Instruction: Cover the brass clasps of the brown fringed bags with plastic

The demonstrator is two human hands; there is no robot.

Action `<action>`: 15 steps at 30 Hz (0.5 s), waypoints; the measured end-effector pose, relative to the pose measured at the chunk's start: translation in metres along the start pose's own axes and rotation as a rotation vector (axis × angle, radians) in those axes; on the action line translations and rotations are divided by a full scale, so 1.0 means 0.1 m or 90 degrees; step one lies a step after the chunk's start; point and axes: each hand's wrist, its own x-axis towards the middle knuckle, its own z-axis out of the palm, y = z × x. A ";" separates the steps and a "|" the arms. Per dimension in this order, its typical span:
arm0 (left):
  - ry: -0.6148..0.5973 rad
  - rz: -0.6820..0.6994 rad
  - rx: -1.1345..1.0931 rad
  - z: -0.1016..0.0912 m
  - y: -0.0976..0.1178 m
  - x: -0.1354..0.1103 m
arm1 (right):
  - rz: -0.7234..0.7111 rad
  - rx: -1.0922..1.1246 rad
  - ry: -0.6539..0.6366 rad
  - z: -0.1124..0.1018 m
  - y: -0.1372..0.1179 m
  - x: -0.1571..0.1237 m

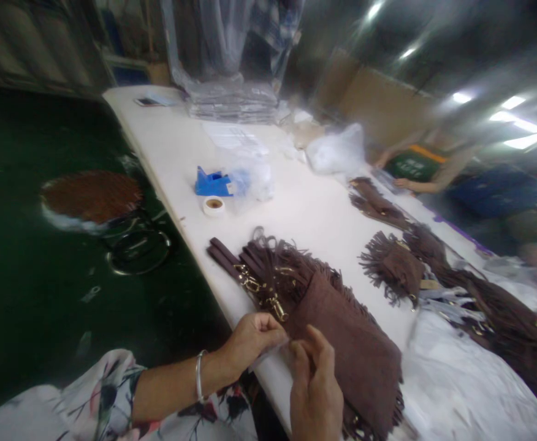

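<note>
My left hand (250, 343), with a silver bangle at the wrist, is closed in a pinch at the table's near edge. Something thin and pale shows under its fingertips, too blurred to name. Close beside it, my right hand (317, 386) has thumb and fingers curled together; what they hold, if anything, is hidden. Just beyond both hands lies a brown fringed suede bag (346, 343) on a pile of similar pieces. Brown straps (225, 257) with gold clasps (275, 306) lie at the pile's left end.
A blue tape dispenser (211, 182) and a roll of tape (214, 206) stand farther up the white table (167, 147). More brown fringed bags (395, 263) and white plastic (466, 380) lie right. A round stool (94, 196) stands left. Another person (418, 162) works across the table.
</note>
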 end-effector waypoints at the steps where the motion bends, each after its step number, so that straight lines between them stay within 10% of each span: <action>1: 0.004 -0.004 -0.005 0.01 0.00 -0.01 | 0.049 0.031 0.027 0.01 0.03 -0.05; 6: 0.019 -0.010 0.000 0.05 -0.01 -0.06 | 0.240 0.206 0.016 0.10 0.09 -0.28; 15: 0.015 0.030 0.026 0.03 -0.06 -0.06 | 0.317 0.504 -0.101 0.30 0.12 -0.28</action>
